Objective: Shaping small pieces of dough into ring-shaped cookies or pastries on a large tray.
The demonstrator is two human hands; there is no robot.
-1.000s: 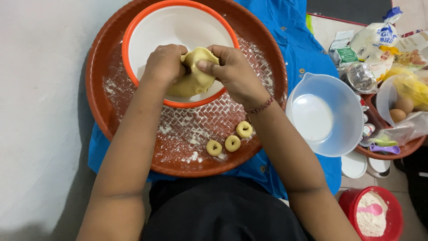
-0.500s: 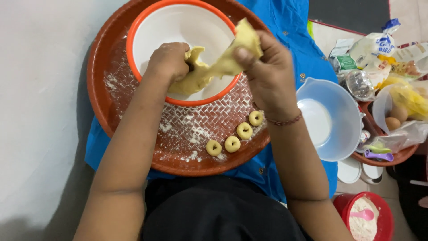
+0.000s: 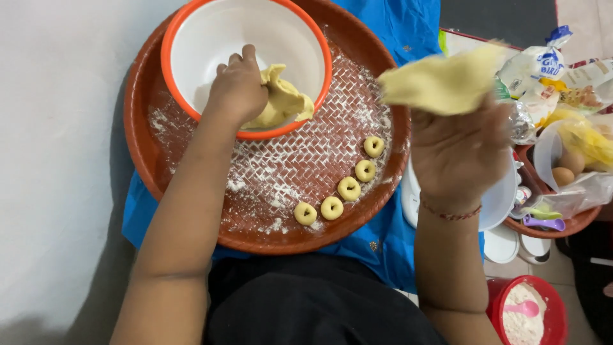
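I note the left hand [image 3: 237, 86] at upper left of frame, fingers closed on the dough lump [image 3: 284, 102] inside the orange-rimmed white bowl [image 3: 191, 38]. The right hand [image 3: 460, 153] — raised at right of centre — pinches a torn dough piece [image 3: 440, 83]. Five dough rings [image 3: 348, 188] lie on the floured brown tray [image 3: 143, 166].
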